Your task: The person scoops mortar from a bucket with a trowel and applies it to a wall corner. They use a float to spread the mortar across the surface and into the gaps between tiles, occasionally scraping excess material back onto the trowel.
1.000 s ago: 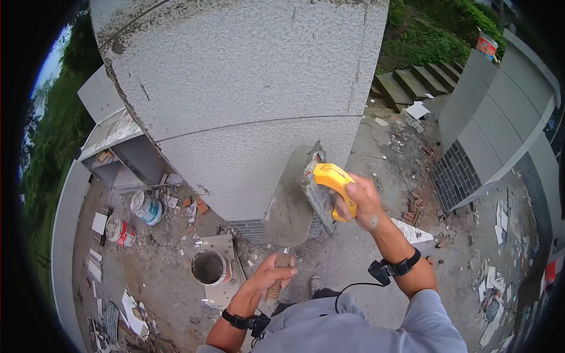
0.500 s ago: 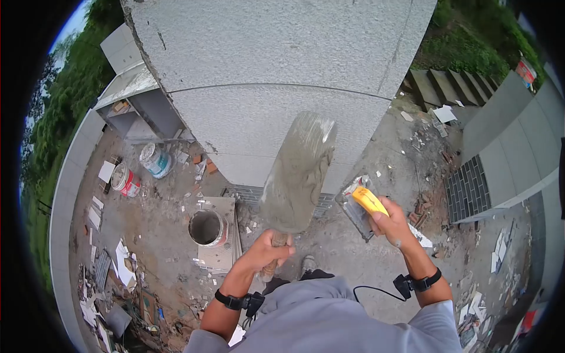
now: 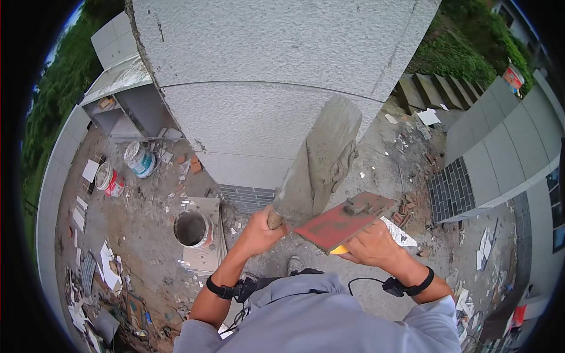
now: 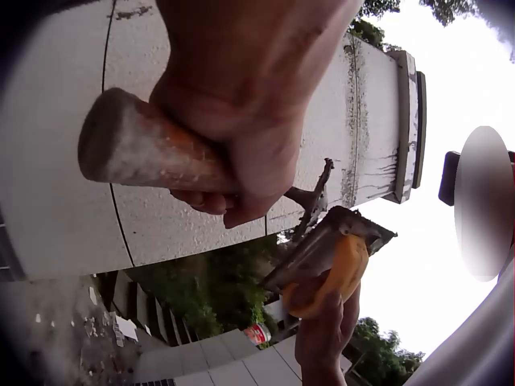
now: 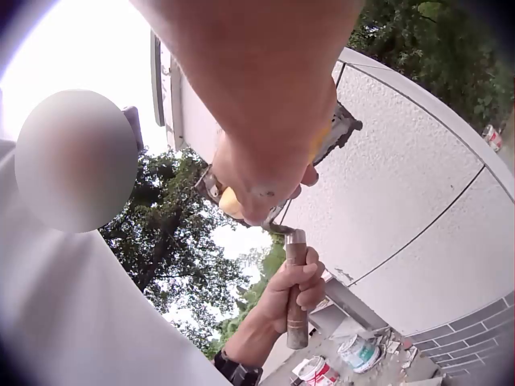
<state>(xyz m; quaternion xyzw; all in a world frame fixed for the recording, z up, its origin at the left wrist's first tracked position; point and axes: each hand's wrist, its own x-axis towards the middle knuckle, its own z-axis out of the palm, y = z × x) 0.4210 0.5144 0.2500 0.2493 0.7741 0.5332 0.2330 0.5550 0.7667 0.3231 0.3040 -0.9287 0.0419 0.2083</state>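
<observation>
My left hand (image 3: 262,232) grips the wooden handle (image 4: 153,149) of a long steel trowel (image 3: 323,159), whose face carries grey mortar. The trowel slants up and to the right in front of the pale wall block. My right hand (image 3: 374,244) holds a float by its yellow handle (image 4: 350,269). The float's red face (image 3: 344,220) is turned up in the head view, with a little mortar on it, close beside the trowel's lower right edge. In the right wrist view my right hand (image 5: 265,173) hides most of the float.
A mortar bucket (image 3: 193,229) stands on a board at the left, with two more buckets (image 3: 110,180) (image 3: 140,159) farther back. The textured wall block (image 3: 265,53) fills the front. Tile scraps and rubble litter the ground. Steps (image 3: 435,91) rise at the back right.
The float has swung from the wall over to the trowel and turned its red face up. The trowel has tilted farther right, its lower end now close to the float.
</observation>
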